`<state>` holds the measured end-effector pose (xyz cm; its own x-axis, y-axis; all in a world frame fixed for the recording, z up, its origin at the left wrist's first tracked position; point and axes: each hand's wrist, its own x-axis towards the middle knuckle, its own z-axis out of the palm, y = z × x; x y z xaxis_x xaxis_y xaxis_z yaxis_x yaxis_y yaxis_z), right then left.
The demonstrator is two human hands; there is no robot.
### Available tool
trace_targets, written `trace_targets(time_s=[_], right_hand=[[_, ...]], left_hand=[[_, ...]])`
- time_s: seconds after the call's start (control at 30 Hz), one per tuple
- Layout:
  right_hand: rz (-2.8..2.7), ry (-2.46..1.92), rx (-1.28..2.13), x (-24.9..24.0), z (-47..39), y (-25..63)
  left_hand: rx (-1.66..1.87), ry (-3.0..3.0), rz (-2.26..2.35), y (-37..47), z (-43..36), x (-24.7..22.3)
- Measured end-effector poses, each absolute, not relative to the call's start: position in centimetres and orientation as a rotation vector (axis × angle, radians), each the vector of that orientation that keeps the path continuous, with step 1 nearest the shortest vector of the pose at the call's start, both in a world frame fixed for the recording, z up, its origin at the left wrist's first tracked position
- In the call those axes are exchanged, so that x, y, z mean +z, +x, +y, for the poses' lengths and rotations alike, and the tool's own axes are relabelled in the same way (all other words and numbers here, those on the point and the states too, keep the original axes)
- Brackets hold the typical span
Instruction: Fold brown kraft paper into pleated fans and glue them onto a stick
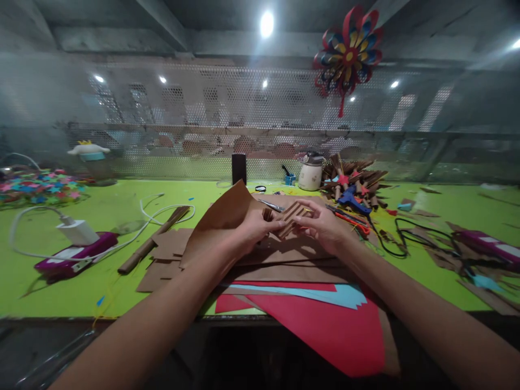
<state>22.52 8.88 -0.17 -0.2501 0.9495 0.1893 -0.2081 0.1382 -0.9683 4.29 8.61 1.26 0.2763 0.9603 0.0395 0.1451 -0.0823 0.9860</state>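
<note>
The left hand point(254, 226) and right hand point(323, 223) both pinch the pleated paper point(291, 218), above brown sheets point(280, 272) on the counter point(162, 295). It looks light, springy along its folds and easily crushed, best held lightly by opposite edges.

Lime green right across the tabletop point(125, 292), and here's red paper point(349, 338) blazing at the near edge, light-blue paper point(325, 294) over it! Plain brown paper point(300, 272) next, then folded paper point(291, 218) in light-and-dark brown stripes! Multicoloured stars point(44, 185) by the far left corner, and the flower ornament point(350, 55) flashes red, blue, yellow!
</note>
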Motion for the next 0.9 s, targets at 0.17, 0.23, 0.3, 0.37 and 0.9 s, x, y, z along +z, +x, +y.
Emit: trace_targets(time_s=[0.17, 0.23, 0.3, 0.37, 0.9], right_hand=[[-1.276, -0.756, 1.425, -0.5, 8.8, 22.1], [-1.284, -0.735, 1.465, -0.4, 8.6, 22.0], [-1.306, -0.736, 1.495, -0.3, 8.4, 21.9], [-1.335, -0.742, 1.508, -0.2, 8.3, 21.9], [-1.416, -0.723, 1.373, -1.3, 9.3, 22.0]], left_hand=[[1.009, 1.486, 1.029, 4.1, 8.8, 0.9], [1.017, 1.455, 1.023, 4.0, 8.9, 0.9], [1.027, 1.428, 1.019, 4.1, 8.9, 0.9], [1.037, 1.416, 1.005, 4.1, 8.8, 1.0], [1.097, 1.263, 0.922, 4.3, 9.0, 1.2]])
